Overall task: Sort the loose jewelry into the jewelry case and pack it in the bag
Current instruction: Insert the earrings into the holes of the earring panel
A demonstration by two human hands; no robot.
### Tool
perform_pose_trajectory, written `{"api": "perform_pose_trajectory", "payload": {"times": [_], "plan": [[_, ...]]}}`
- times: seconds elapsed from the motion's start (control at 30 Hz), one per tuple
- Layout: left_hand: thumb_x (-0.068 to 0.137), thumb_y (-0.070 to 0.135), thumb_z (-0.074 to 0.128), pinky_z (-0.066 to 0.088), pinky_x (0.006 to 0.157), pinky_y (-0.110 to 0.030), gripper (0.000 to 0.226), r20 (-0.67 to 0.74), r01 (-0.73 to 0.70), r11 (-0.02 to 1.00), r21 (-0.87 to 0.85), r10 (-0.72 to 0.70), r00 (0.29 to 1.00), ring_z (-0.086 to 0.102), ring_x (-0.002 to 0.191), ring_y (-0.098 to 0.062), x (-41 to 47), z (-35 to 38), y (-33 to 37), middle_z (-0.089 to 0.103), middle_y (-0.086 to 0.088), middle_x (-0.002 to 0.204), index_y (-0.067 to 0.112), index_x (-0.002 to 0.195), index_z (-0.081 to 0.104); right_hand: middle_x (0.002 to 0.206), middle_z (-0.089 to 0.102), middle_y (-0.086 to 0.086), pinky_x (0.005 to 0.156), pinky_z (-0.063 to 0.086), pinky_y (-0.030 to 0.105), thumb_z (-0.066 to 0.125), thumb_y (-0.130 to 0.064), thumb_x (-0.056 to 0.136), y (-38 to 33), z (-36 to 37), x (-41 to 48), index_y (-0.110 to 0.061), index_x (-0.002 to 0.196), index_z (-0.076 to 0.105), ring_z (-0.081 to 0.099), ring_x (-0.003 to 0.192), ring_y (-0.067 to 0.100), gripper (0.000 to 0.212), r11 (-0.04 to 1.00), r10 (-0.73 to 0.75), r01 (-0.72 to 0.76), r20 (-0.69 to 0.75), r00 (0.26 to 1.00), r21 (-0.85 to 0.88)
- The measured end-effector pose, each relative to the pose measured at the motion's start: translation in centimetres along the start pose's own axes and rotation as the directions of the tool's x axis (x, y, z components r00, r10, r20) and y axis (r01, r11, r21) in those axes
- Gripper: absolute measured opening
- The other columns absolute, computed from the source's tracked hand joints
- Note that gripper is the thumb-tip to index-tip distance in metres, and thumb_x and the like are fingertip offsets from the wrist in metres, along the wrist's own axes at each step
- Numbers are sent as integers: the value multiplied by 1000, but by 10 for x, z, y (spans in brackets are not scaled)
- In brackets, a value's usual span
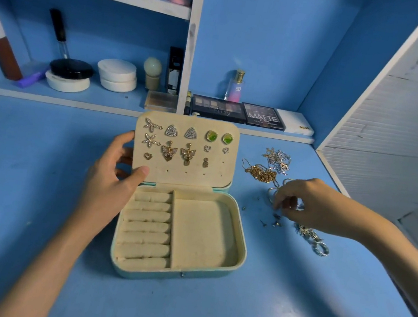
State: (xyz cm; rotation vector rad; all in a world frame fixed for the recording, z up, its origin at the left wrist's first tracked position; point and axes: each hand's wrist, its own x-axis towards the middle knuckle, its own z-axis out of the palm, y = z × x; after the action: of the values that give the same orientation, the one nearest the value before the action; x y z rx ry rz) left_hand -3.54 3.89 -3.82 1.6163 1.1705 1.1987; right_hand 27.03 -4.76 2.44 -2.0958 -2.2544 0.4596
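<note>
The jewelry case [173,276] lies open on the blue desk [208,315], centred before us; its lid [181,174] stands upright at the far side. We grip the lid's left edge with the left hand [112,175], thumb on the padded face and fingers curled behind it; we judge that this hold props the lid so its earring panel faces us. Earrings [171,130] are pinned across the upper rows; the lowest row of holes is vacant. The ring rolls [148,227] and the open compartment [200,234] hold nothing. The loose jewelry [276,222] lies just right of the case: a gold chain [261,173], a silver chain [278,157] and rings [321,249]. The right hand [311,203] reaches into the small pieces, fingertips bent down close together; we cannot tell whether they have pinched one. No bag is in view; packing is not yet begun.
</note>
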Motion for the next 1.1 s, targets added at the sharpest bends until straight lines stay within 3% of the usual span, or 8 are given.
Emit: {"api": "perform_pose_trajectory", "payload": {"times": [0.17, 0.37, 0.8, 1.1], "plan": [[87, 1, 63, 46, 73, -24, 58, -5, 8, 1000, -8, -8, 1000, 58, 78, 6, 0, 1, 2, 63, 20, 96, 54, 104, 48, 81, 60, -16, 77, 49, 26, 64, -14, 81, 4, -1, -1, -40, 78, 60, 58, 78, 4, 27, 999, 19, -18, 33, 999, -26], [87, -2, 62, 47, 79, -32, 57, 4, 16, 999, -30, -16, 1000, 61, 90, -12, 0, 1, 1, 64, 15, 101, 49, 109, 48, 82, 62, -12, 76, 51, 32, 68, -20, 79, 7, 3, 0, -29, 83, 69, 59, 78, 7, 10, 999, 53, -52, 46, 998, -13], [87, -2, 62, 51, 85, -46, 60, 6, 20, 999, -32, -20, 1000, 61, 91, -16, -1, 1, 5, 64, 15, 101, 54, 105, 48, 82, 63, -9, 76, 50, 33, 70, -21, 78, 8, 8, 2, -30, 82, 67, 60, 77, 10, 11, 999, 48, -47, 40, 998, -18], [87, -2, 61, 51, 85, -44, 58, 15, 19, 999, -49, -18, 1000, 61, 94, -15, -2, 1, 6, 64, 15, 100, 52, 105, 48, 77, 61, -12, 74, 50, 30, 66, -19, 82, 3, 4, 6, -23, 82, 66, 58, 73, 6, 4, 1000, 2, -2, -30, 1000, -26]]}}
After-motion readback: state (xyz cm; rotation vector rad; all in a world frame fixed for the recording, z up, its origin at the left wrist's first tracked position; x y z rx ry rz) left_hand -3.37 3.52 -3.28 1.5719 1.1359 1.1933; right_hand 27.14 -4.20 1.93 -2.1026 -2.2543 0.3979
